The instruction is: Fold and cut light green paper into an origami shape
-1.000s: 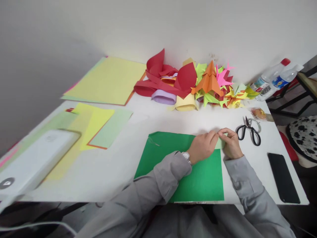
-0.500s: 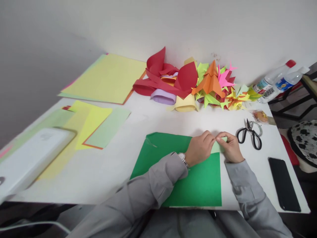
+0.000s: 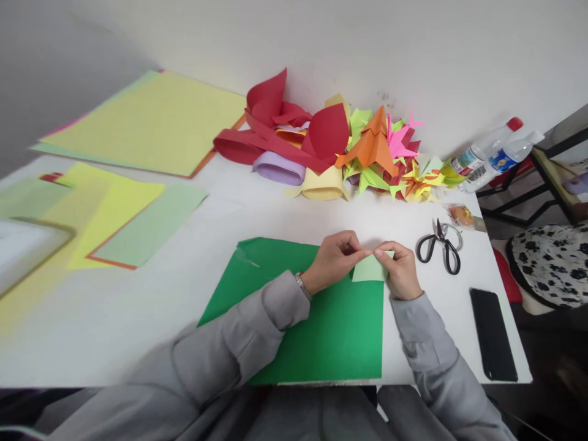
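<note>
A small piece of pale green paper (image 3: 369,269) is held over the upper right corner of a dark green sheet (image 3: 331,337). My left hand (image 3: 334,260) pinches the paper's top edge between thumb and forefinger. My right hand (image 3: 400,271) grips its right side, thumb on top, with the tips of both hands almost meeting. The dark green sheet lies flat under my left forearm, its upper left corner slightly bent. Black-handled scissors (image 3: 427,247) rest on the table to the right of my right hand, partly open.
Folded paper shapes stand along the wall, red paper pieces (image 3: 328,138) and an orange one (image 3: 373,147) among them. Plastic bottles (image 3: 487,150) lean at the back right, and a black phone (image 3: 493,335) lies near the right edge. Yellow sheets (image 3: 151,125) are stacked at the left.
My left hand has slid back leftward along the pale green paper, uncovering more of it. The camera view has shifted to the right. Both hands keep hold of the paper.
</note>
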Motion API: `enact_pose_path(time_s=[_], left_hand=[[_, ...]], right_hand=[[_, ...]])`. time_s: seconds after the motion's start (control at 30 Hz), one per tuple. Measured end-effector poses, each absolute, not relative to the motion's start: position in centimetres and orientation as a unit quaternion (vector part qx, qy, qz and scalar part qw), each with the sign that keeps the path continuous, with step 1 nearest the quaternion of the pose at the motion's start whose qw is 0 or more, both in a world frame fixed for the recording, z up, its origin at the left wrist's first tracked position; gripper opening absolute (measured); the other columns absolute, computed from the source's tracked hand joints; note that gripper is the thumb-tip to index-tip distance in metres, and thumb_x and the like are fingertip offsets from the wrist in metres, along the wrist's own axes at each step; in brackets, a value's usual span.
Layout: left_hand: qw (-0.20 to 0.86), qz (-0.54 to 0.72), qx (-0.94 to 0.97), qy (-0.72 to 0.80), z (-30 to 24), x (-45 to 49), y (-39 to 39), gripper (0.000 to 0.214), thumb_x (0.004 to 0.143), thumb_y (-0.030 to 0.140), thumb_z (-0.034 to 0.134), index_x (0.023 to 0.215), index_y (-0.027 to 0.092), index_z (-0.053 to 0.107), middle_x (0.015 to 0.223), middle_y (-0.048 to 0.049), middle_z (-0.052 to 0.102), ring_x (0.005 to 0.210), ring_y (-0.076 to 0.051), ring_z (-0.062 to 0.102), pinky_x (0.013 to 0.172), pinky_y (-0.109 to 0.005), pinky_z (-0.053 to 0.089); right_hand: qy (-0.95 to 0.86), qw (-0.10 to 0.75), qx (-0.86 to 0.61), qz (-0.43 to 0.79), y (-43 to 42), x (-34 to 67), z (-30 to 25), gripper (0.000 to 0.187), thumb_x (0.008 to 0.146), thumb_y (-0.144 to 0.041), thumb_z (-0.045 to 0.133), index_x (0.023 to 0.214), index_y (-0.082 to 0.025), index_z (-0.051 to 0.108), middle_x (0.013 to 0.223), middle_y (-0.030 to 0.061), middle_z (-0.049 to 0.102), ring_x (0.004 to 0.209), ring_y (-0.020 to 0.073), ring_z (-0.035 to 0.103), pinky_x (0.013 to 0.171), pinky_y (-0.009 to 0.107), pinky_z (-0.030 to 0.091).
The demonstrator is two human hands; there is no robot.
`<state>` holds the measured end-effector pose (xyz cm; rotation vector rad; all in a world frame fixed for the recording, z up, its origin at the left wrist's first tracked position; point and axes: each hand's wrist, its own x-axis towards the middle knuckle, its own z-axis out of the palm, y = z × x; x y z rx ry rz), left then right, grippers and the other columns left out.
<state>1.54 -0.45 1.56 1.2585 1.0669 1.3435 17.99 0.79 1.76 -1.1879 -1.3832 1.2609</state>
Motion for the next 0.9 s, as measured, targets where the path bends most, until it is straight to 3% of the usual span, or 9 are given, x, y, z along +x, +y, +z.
enact_pose_path(time_s=[0.1, 0.33, 0.63, 0.9], left_hand=[[0.523, 0.554, 0.479, 0.436, 1.72, 1.37, -0.36, 0.041, 0.064, 0.041, 0.077, 0.052, 0.016, 0.047, 0.051, 0.0052, 0.045, 0.048, -0.006, 0.038, 0.047, -0.021, 0.030], [0.578, 0.526, 0.475, 0.405, 2.10, 0.93, -0.29, 0.040, 0.067, 0.043, 0.075, 0.054, 0.016, 0.049, 0.047, 0.0059, 0.043, 0.045, -0.006, 0.039, 0.044, -0.021, 0.029], [0.505, 0.515, 0.546, 0.425, 2.05, 1.02, -0.48, 0.023, 0.074, 0.032, 0.065, 0.061, 0.014, 0.058, 0.057, 0.0024, 0.051, 0.055, -0.009, 0.042, 0.052, -0.022, 0.034], [0.519, 0.551, 0.480, 0.443, 2.06, 0.96, -0.40, 0.030, 0.064, 0.032, 0.076, 0.053, 0.015, 0.054, 0.054, 0.0030, 0.051, 0.053, -0.008, 0.043, 0.050, -0.022, 0.035]], right_hand=[[-0.534, 0.449, -0.482, 0.529, 0.66, 17.85, 1.56, 0.021, 0.068, -0.039, 0.077, 0.068, -0.020, 0.068, 0.063, -0.0019, 0.064, 0.055, 0.0126, 0.053, 0.055, 0.026, 0.042], [-0.497, 0.444, -0.491, 0.562, 0.52, 17.91, 1.22, 0.023, 0.067, -0.040, 0.078, 0.068, -0.020, 0.067, 0.057, -0.0030, 0.062, 0.048, 0.0118, 0.051, 0.049, 0.025, 0.040], [-0.566, 0.432, -0.472, 0.519, 0.52, 17.61, 1.98, 0.017, 0.070, -0.035, 0.076, 0.070, -0.020, 0.069, 0.067, -0.0003, 0.066, 0.061, 0.0143, 0.056, 0.060, 0.027, 0.046], [-0.527, 0.465, -0.479, 0.526, 0.42, 17.42, 1.69, 0.018, 0.066, -0.032, 0.080, 0.064, -0.019, 0.067, 0.058, -0.0018, 0.063, 0.052, 0.0118, 0.051, 0.050, 0.025, 0.040]])
